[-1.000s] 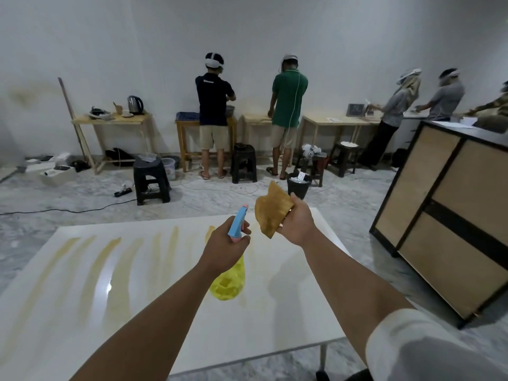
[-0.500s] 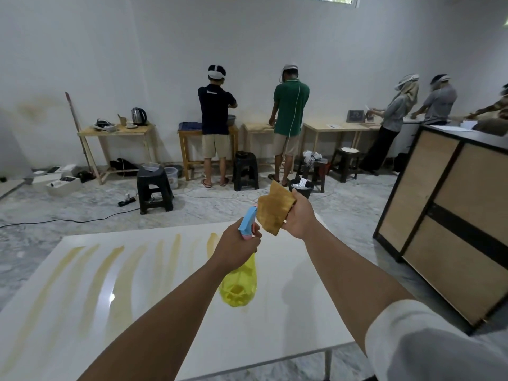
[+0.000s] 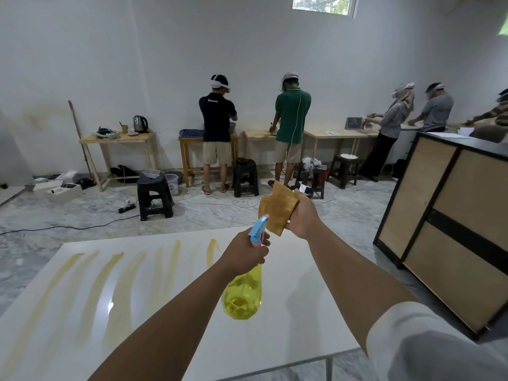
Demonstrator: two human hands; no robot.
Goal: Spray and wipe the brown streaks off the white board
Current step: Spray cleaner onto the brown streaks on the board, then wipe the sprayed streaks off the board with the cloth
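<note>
The white board [image 3: 288,320] lies flat in front of me, with several brown streaks [image 3: 115,273] running along its left and middle part. My left hand [image 3: 243,255] grips a spray bottle [image 3: 243,295] with a yellow body and a blue and pink head, held in the air above the board's far half. My right hand [image 3: 301,214] holds a folded brown cloth [image 3: 276,209] up beyond the board's far edge, just right of the bottle's nozzle.
A wood-and-black cabinet [image 3: 453,229] stands close on the right. Black stools [image 3: 154,195] and cables lie on the marble floor beyond the board. Several people work at wooden tables [image 3: 121,138] along the back wall.
The view has tilted upward, so board and hands sit lower in the picture. Both hands keep their grips and stay close together above the board.
</note>
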